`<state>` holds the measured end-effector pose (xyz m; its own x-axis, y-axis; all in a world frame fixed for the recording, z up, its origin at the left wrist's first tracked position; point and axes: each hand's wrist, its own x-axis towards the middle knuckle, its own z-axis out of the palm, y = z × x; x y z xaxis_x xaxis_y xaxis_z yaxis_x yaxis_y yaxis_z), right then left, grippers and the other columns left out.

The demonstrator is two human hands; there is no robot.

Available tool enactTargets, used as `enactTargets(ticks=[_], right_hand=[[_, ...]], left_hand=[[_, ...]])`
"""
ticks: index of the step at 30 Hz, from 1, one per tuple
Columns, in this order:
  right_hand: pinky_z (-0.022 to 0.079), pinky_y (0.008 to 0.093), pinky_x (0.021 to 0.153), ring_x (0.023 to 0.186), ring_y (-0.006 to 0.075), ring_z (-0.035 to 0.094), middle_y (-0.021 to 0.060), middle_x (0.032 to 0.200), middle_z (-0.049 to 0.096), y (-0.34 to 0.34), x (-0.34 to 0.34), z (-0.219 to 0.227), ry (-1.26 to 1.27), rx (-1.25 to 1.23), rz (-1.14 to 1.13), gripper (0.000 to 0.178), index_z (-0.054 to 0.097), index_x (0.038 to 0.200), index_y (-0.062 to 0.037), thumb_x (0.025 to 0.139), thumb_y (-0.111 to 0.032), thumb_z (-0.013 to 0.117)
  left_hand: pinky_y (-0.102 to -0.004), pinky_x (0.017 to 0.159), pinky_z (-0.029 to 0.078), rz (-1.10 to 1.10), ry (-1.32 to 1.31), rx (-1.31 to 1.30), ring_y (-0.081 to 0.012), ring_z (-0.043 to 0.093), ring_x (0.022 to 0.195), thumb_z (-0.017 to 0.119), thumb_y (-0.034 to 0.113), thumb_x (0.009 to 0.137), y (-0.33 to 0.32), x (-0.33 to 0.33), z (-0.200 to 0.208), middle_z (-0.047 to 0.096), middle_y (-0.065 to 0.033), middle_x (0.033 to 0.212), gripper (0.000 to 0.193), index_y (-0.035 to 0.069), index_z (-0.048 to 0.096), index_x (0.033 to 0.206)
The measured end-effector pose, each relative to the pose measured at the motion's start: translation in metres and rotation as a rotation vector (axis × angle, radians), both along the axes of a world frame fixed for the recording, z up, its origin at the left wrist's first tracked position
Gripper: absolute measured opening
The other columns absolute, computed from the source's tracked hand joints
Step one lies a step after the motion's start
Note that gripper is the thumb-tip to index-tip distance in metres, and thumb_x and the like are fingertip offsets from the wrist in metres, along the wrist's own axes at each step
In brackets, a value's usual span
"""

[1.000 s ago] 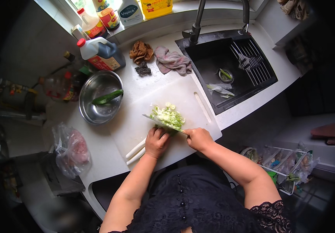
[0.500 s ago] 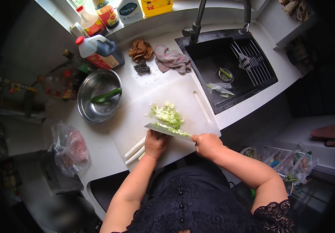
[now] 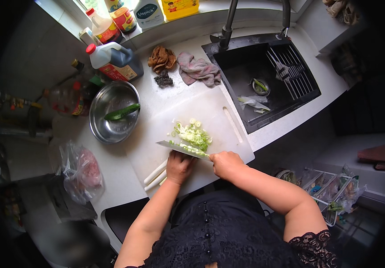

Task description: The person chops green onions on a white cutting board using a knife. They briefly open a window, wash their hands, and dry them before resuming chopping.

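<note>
Right hand (image 3: 226, 164): grip closed round the handle end of a steel kitchen knife (image 3: 184, 152), blade over the white plastic cutting board (image 3: 150, 140) on the pale desk (image 3: 116, 178). Knife's long axis near left-right, tip left and slightly away from the person. Left hand (image 3: 179, 167) curled by smooth white scallion stalks (image 3: 156, 172), just behind the blade; fingertips hidden, can't tell how tight. Chopped scallion (image 3: 192, 134) heaped beyond the blade. Printed labels: red on handled plastic jug (image 3: 121, 58), dark blue-grey on white bottle (image 3: 148, 13).
</note>
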<state>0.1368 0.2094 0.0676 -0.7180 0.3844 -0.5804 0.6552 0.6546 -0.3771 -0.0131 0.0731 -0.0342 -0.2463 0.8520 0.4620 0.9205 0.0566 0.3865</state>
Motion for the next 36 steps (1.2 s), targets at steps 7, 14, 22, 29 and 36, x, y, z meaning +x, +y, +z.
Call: enactTargets(ticks=[7,14,22,29,36], right_hand=[[0.053,0.0500,0.074,0.082,0.0401,0.067,0.0209,0.086,0.068,0.003,0.014,0.011,-0.036,-0.024,-0.013,0.021,0.068,0.097,-0.0096,0.080,-0.012,0.055],[0.053,0.0500,0.073,0.081,0.0402,0.067,0.0207,0.086,0.069,0.001,-0.009,-0.025,-0.015,0.017,-0.001,0.023,0.068,0.098,-0.0102,0.078,-0.012,0.056],[0.054,0.0497,0.077,0.085,0.0405,0.067,0.0210,0.087,0.069,0.001,0.017,0.018,0.009,0.000,-0.044,0.022,0.070,0.097,-0.0082,0.080,-0.010,0.055],[0.054,0.0498,0.075,0.082,0.0407,0.067,0.0213,0.087,0.069,0.011,0.014,0.009,-0.026,-0.009,0.002,0.024,0.070,0.097,-0.0092,0.079,-0.010,0.055],[0.054,0.0488,0.077,0.085,0.0409,0.067,0.0221,0.090,0.068,0.018,0.017,0.019,-0.102,-0.055,0.016,0.024,0.070,0.095,-0.0071,0.077,-0.009,0.055]], left_hand=[[-0.0446,0.085,0.050,0.011,0.003,0.001,-0.0362,0.057,0.098,0.077,0.020,0.074,-0.001,-0.001,0.000,0.061,-0.0101,0.105,0.027,0.012,0.071,0.098],[-0.0435,0.088,0.050,0.012,-0.021,0.018,-0.0360,0.057,0.102,0.078,0.020,0.072,0.001,0.001,0.004,0.062,-0.0090,0.106,0.026,0.014,0.071,0.097],[-0.0431,0.087,0.050,0.034,-0.032,0.036,-0.0352,0.056,0.100,0.078,0.017,0.071,0.001,0.000,0.001,0.062,-0.0074,0.103,0.027,0.014,0.070,0.097],[-0.0443,0.089,0.049,0.005,-0.029,0.017,-0.0364,0.056,0.101,0.079,0.017,0.069,-0.003,-0.001,0.001,0.063,-0.0082,0.106,0.030,0.012,0.070,0.097],[-0.0437,0.089,0.049,0.017,-0.045,-0.001,-0.0366,0.056,0.104,0.078,0.018,0.070,-0.001,-0.001,0.001,0.063,-0.0074,0.107,0.028,0.015,0.071,0.096]])
